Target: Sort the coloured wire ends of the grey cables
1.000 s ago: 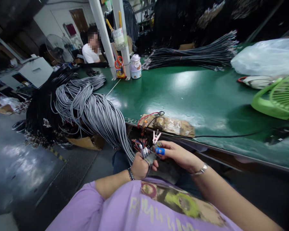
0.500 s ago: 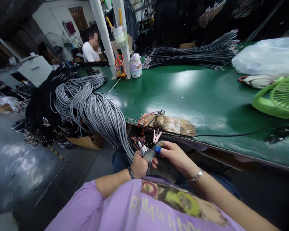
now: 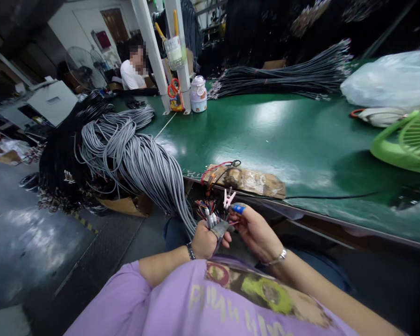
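Observation:
My left hand (image 3: 207,239), its thumb wrapped in grey tape, is closed round the ends of several grey cables (image 3: 211,218). Thin coloured wires (image 3: 205,206) fan out from the stripped ends. Just to the right, my right hand (image 3: 251,227) has its fingers pinched together at thin wires beside the left thumb; blue tape wraps one finger. A pink clip (image 3: 228,199) stands at the table edge above my hands. The big bundle of grey cables (image 3: 143,158) hangs over the table's left edge and runs down to my left hand.
On the green table (image 3: 238,135) lie a worn cardboard strip (image 3: 252,182), a bundle of black cables (image 3: 276,79), a plastic bag (image 3: 388,81) and a green fan (image 3: 402,140). A purple bottle (image 3: 198,95) stands by a post. A person (image 3: 131,72) sits at the back left.
My right hand has turned and its blue-taped finger has risen from beside the left thumb towards the pink clip. Coloured wires now show between my hands. My left hand keeps its hold.

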Motion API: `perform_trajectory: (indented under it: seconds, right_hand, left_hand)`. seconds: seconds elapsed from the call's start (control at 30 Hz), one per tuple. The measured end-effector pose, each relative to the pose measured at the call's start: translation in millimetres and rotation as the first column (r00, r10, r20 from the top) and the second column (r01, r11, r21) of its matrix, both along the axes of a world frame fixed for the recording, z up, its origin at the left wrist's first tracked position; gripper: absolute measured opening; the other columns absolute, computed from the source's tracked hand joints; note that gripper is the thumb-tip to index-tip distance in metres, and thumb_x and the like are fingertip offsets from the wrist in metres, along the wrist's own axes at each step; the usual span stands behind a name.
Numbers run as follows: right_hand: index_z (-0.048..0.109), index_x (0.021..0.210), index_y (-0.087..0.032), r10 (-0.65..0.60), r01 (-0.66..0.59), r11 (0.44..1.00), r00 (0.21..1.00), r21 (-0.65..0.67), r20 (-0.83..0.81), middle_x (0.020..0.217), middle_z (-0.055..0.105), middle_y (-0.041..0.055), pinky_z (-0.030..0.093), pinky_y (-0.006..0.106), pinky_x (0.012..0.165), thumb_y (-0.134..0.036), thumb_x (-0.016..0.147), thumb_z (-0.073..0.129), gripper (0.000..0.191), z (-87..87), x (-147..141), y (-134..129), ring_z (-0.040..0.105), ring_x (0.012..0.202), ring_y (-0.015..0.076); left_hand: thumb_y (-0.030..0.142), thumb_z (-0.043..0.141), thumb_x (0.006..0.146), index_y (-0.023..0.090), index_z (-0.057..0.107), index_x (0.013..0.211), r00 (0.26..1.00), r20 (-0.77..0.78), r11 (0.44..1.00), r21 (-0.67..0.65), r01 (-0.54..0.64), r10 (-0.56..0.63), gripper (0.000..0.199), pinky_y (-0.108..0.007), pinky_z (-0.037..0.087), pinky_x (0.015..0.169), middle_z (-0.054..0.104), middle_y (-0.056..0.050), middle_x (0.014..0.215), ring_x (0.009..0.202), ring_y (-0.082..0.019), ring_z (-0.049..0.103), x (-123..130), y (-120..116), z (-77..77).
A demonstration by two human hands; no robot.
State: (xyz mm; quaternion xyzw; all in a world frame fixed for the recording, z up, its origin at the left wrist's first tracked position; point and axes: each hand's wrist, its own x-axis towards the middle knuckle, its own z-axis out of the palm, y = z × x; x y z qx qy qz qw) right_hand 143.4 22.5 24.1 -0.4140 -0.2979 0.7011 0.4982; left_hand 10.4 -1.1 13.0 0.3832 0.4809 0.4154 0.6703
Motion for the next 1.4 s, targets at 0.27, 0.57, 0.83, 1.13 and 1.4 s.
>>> perform_trajectory:
  seconds: [0.27, 0.57, 0.83, 1.13, 1.4]
  right_hand:
    - [0.057, 0.078, -0.018, 0.169, -0.17, 0.985, 0.984, -0.017, -0.051, 0.067, 0.059, 0.0007, 0.04, 0.03, 0.061, -0.043, 0.076, 0.067, 0.027, -0.7, 6.7, -5.5, 0.054, 0.06, 0.014]
    - [0.06, 0.068, -0.017, 0.082, -0.108, 0.991, 0.955, 0.077, 0.285, 0.059, 0.057, -0.001, 0.031, 0.027, 0.055, -0.036, 0.068, 0.072, 0.022, 4.1, 3.8, -5.3, 0.045, 0.055, 0.011]
    - [0.044, 0.065, -0.021, 0.294, -0.301, 0.953, 0.947, -0.043, -0.129, 0.052, 0.055, -0.0015, 0.042, 0.033, 0.056, -0.035, 0.077, 0.063, 0.026, 7.1, -2.2, -8.4, 0.058, 0.051, 0.0181]
    - [0.05, 0.076, -0.019, 0.491, -0.505, 0.862, 0.853, -0.041, -0.175, 0.059, 0.063, 0.002, 0.05, 0.038, 0.057, -0.039, 0.076, 0.068, 0.027, 9.3, 3.3, -0.8, 0.062, 0.051, 0.0217]
    - [0.063, 0.077, -0.018, 0.192, -0.227, 0.958, 0.962, -0.174, -0.194, 0.072, 0.063, 0.0008, 0.048, 0.025, 0.057, -0.039, 0.074, 0.073, 0.024, -5.4, 18.0, 9.0, 0.056, 0.058, 0.0101]
  left_hand:
    - [0.058, 0.067, 0.071, 0.009, 0.065, 0.067, 0.999, 0.016, 0.998, 0.047, -0.049, 0.048, 0.049, -0.02, 0.035, 0.04, 0.062, -0.006, 0.053, 0.038, -0.009, 0.05, -0.3, -0.1, -6.2]
    - [0.061, 0.067, 0.069, 0.011, 0.062, 0.065, 0.998, 0.007, 0.998, 0.024, -0.056, 0.056, 0.05, -0.02, 0.034, 0.039, 0.061, -0.004, 0.051, 0.037, -0.009, 0.049, -1.8, -0.6, -6.5]
    - [0.058, 0.072, 0.063, 0.01, 0.061, 0.063, 0.985, 0.153, 0.996, -0.028, -0.079, 0.082, 0.05, -0.02, 0.035, 0.037, 0.059, -0.003, 0.049, 0.036, -0.008, 0.047, 0.6, 2.1, 4.6]
    - [0.053, 0.078, 0.06, 0.009, 0.064, 0.071, 0.978, 0.197, 0.994, -0.074, 0.083, -0.067, 0.047, -0.02, 0.038, 0.037, 0.058, -0.003, 0.047, 0.035, -0.009, 0.049, -7.0, -0.9, -1.6]
    - [0.057, 0.076, 0.06, 0.01, 0.062, 0.065, 0.981, 0.155, 0.993, -0.032, -0.116, 0.119, 0.049, -0.019, 0.038, 0.036, 0.058, -0.002, 0.049, 0.036, -0.008, 0.049, -2.4, -2.3, 4.2]
